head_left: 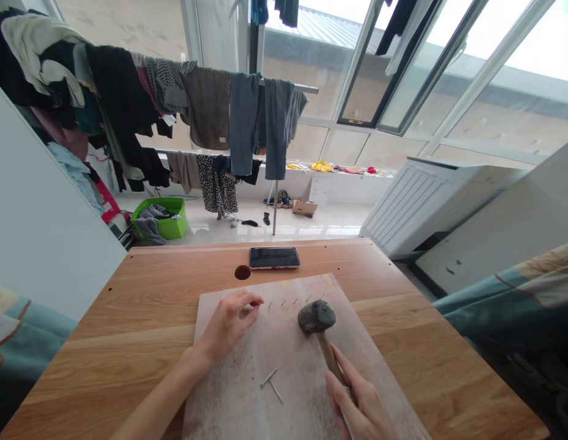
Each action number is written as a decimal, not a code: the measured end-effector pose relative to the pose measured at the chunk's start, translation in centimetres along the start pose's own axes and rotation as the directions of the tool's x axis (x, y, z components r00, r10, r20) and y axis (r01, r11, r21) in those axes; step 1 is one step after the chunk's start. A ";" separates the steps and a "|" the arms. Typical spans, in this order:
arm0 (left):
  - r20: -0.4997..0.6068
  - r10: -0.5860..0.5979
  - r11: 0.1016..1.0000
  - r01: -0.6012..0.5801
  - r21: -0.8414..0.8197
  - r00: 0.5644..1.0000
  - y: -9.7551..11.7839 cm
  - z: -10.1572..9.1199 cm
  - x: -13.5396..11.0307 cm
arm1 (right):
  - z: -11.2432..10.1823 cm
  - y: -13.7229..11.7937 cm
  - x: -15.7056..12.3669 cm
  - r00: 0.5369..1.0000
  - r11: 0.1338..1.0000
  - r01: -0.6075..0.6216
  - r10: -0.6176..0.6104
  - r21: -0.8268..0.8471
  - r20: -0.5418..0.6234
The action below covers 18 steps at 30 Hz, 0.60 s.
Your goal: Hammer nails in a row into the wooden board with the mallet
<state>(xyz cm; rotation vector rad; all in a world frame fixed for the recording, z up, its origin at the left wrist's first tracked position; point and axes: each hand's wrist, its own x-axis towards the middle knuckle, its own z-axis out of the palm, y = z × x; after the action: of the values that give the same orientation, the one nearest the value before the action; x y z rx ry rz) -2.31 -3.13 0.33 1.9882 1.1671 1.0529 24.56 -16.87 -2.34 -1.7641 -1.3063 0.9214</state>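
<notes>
My left hand rests on a pale wooden board, its thumb and fingers pinched on a small nail standing upright near the board's far edge. A row of several nails stands in the board to the right of it. My right hand is wrapped round the wooden handle of a hammer, whose dark round head hovers just above the board, right of the nail row. Two loose nails lie crossed on the board between my hands.
The board lies on a wooden table with a round hole. A dark phone lies at the far edge. Beyond are a clothes rack with hanging laundry, a green basket, windows, and white panels to the right.
</notes>
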 end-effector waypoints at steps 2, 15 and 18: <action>-0.001 0.006 1.000 -0.006 0.005 1.000 0.1 0.1 -0.1 | 0.0 0.0 0.0 1.000 1.000 -0.001 0.001 -0.009 0.018; -0.014 0.013 0.996 -0.012 0.083 1.000 -0.4 0.3 -0.1 | 1.6 -3.1 0.5 0.987 0.994 -0.037 0.019 0.108 0.160; -0.024 -0.027 0.999 0.028 0.046 0.999 -0.4 0.3 -0.1 | 3.0 -5.0 1.2 0.977 0.991 0.030 -0.057 0.134 0.206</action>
<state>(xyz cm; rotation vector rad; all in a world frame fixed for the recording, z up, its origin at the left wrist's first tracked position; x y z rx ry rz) -2.25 -3.02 -0.19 1.9950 1.2381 1.0463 20.02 -14.26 0.52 -1.5652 -1.3776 1.1660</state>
